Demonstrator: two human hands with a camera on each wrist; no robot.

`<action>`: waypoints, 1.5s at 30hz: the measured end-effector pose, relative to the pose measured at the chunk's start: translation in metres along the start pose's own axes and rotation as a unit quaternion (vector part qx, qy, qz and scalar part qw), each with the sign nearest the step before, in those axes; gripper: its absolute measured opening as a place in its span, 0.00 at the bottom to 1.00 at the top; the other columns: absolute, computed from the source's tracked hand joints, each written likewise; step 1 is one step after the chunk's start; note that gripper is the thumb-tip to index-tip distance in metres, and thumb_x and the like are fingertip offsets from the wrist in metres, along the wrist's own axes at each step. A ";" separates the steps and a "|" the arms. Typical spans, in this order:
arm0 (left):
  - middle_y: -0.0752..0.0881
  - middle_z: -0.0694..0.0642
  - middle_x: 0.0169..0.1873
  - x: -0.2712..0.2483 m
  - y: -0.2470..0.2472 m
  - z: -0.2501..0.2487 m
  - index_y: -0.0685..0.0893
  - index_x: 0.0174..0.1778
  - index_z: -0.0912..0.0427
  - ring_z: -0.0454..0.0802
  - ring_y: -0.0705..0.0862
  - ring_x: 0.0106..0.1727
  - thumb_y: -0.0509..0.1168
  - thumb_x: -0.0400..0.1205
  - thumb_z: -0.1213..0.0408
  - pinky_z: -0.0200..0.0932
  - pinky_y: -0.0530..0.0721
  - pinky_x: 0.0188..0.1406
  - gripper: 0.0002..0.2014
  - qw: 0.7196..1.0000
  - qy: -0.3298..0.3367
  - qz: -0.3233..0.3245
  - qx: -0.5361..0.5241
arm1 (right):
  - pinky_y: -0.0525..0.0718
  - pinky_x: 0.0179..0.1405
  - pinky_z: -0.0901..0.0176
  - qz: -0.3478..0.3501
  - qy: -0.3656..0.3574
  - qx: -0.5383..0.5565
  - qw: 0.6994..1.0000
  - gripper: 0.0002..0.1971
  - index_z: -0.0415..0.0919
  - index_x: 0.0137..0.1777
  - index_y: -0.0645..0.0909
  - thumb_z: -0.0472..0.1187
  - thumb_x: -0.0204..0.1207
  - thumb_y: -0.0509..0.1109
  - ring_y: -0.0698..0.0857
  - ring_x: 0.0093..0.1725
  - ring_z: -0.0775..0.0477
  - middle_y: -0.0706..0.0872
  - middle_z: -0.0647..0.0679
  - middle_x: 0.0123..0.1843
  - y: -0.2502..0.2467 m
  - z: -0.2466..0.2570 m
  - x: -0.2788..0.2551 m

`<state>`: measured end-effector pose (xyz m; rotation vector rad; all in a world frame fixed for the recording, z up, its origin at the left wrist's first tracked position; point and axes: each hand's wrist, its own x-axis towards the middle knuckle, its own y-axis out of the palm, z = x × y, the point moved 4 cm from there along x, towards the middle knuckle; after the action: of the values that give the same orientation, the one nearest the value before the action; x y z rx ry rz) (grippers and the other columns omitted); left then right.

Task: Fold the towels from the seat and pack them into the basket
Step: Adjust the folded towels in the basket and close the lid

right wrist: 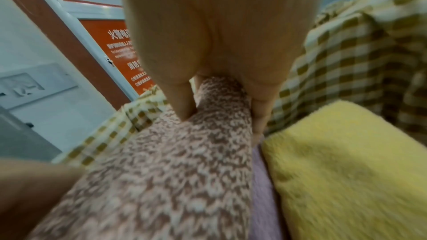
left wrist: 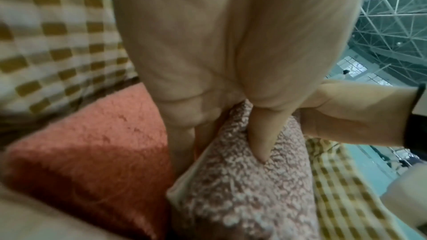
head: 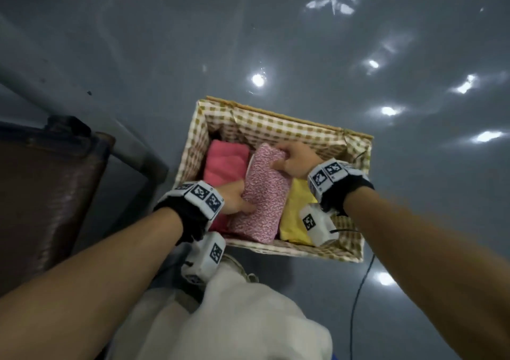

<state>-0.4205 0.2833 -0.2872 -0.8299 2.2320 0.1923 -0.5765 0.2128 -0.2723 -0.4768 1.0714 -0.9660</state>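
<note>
A wicker basket (head: 278,123) with a checked lining stands on the grey floor. Inside lie a folded coral towel (head: 225,163) on the left and a folded yellow towel (head: 294,216) on the right. Between them sits a folded pink speckled towel (head: 262,196). My left hand (head: 237,198) grips its near left edge, thumb on top (left wrist: 263,140) and fingers down its side. My right hand (head: 292,158) pinches its far end, thumb and fingers (right wrist: 182,105) on either side. The coral towel (left wrist: 92,149) and the yellow towel (right wrist: 346,167) lie close beside it.
A dark brown seat (head: 44,194) stands at the left. A light-coloured cloth (head: 229,318) lies in front of me below the basket. A black cable (head: 358,290) runs across the floor at the right. The checked lining (left wrist: 53,43) rises beside my left hand.
</note>
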 end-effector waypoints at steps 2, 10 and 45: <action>0.80 0.62 0.67 0.013 0.005 0.008 0.71 0.72 0.67 0.58 0.78 0.68 0.67 0.79 0.72 0.48 0.74 0.70 0.25 1.000 0.015 -0.011 0.020 | 0.71 0.51 0.64 -0.028 0.012 -0.009 0.999 0.21 0.43 0.69 0.78 0.45 0.77 0.72 0.82 0.61 0.43 0.85 0.44 0.62 0.012 -0.006 0.000; 0.84 0.60 0.51 0.025 -0.026 -0.005 0.80 0.56 0.65 0.57 0.83 0.55 0.70 0.77 0.57 0.44 0.79 0.51 0.17 0.963 -0.004 -0.124 0.239 | 0.72 0.49 0.66 -0.088 -0.018 -0.017 0.996 0.17 0.41 0.64 0.81 0.41 0.76 0.72 0.83 0.57 0.46 0.86 0.46 0.56 -0.003 -0.017 -0.016; 0.75 0.66 0.52 0.047 -0.187 -0.048 0.71 0.49 0.53 0.58 0.78 0.48 0.64 0.78 0.78 0.40 0.77 0.64 0.15 0.906 -0.081 -0.415 -0.040 | 0.76 0.51 0.55 -0.325 0.295 0.218 0.872 0.19 0.29 0.66 0.75 0.32 0.76 0.65 0.81 0.61 0.35 0.82 0.33 0.63 -0.097 -0.129 0.001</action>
<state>-0.3587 0.0960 -0.2651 -1.6569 1.5536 -0.0591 -0.7325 0.1755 -0.2571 -0.1504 1.1955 -1.9975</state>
